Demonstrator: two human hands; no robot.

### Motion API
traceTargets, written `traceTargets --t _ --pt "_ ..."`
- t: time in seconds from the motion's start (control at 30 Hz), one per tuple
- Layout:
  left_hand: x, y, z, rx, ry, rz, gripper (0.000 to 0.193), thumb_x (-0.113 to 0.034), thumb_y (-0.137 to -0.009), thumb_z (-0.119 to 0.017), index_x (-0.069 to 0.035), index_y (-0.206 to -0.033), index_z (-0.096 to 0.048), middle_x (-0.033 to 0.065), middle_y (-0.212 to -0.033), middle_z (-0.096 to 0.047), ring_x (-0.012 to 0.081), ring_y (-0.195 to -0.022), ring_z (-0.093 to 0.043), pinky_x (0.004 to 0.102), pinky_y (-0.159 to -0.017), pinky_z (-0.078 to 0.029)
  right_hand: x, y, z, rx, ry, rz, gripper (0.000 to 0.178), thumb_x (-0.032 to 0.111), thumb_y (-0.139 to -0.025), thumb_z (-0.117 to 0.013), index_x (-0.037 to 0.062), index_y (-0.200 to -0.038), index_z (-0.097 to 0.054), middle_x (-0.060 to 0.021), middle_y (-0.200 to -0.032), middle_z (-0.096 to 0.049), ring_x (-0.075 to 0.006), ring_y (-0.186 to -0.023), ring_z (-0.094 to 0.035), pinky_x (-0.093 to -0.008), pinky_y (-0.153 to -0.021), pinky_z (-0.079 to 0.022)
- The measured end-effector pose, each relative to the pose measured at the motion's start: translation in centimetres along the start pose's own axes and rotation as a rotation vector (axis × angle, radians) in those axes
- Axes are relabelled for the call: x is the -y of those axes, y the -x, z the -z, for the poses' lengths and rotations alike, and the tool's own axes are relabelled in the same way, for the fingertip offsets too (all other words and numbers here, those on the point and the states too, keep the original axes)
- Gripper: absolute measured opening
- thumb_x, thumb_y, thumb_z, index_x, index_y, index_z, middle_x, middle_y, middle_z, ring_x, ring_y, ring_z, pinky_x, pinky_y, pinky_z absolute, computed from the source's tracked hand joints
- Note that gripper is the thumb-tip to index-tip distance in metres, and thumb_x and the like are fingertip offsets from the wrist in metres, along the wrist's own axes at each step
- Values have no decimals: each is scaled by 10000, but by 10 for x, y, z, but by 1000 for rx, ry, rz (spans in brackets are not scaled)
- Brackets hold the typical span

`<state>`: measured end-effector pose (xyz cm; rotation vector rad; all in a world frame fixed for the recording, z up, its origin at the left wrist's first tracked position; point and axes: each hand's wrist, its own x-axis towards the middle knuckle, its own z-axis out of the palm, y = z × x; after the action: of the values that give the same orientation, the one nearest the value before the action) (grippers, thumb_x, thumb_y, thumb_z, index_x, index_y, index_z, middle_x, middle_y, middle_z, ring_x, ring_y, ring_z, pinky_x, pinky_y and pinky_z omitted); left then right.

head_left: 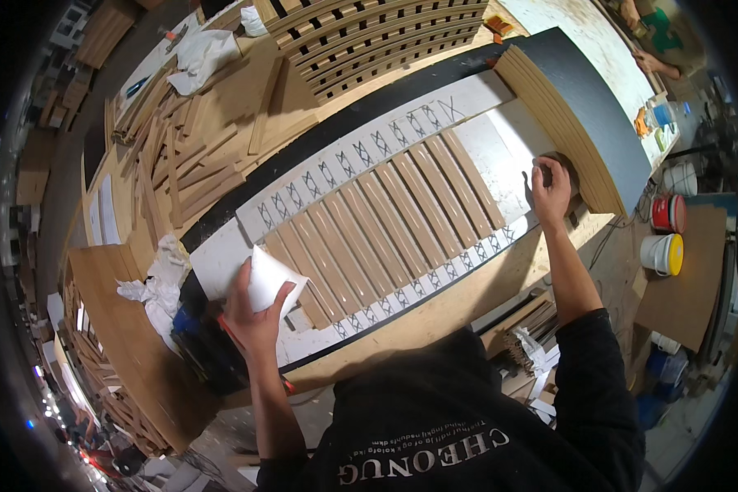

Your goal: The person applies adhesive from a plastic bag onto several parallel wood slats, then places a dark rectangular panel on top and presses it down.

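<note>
In front of me, wooden slats [383, 220] lie side by side with narrow gaps on a white board [488, 90] marked with rows of black crosses. Thin pale streaks, seemingly glue, run along several slats. My left hand [257, 316] is wrapped round a smooth white tapered container [272, 280], held over the slats' left end; its exact kind is unclear. My right hand [551, 193] hovers by the board's right end with its fingers curled in. Beside those fingers is a dark brown rounded thing [567, 170]; whether they hold anything is hidden.
Stacked wooden boards [562, 135] line the right end. Slatted wooden panels [377, 45] are piled at the back. Loose wood strips [176, 164] and a crumpled white cloth [160, 283] lie left. Buckets [661, 252] stand at right. Another person's hand [656, 64] shows far right.
</note>
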<state>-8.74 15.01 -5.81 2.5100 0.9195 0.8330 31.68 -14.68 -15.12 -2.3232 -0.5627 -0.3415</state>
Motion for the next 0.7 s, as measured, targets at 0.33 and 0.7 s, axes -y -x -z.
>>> traceTargets --t 0.33,0.7 --pt "14 -32 -8 4 -57 91 643 -247 -621 -857 2 -1147 -584 163 -1071 -651 315 -926 -649 364 -790 -522 5 -1 3 -17 -9 -22 202 197 -797 -625 89 -967 -637 -110 -874 -591 -269 -809 -579 -347 -732 -464" --pt "21 -65 -18 -17 43 -7 579 -165 -660 -840 71 -1120 -578 201 -1023 -650 305 -915 -642 348 -806 -513 6 -1 2 2 -3 -60 215 202 -792 -624 85 -972 -634 -115 -900 -593 -279 -838 -586 -348 -755 -468"
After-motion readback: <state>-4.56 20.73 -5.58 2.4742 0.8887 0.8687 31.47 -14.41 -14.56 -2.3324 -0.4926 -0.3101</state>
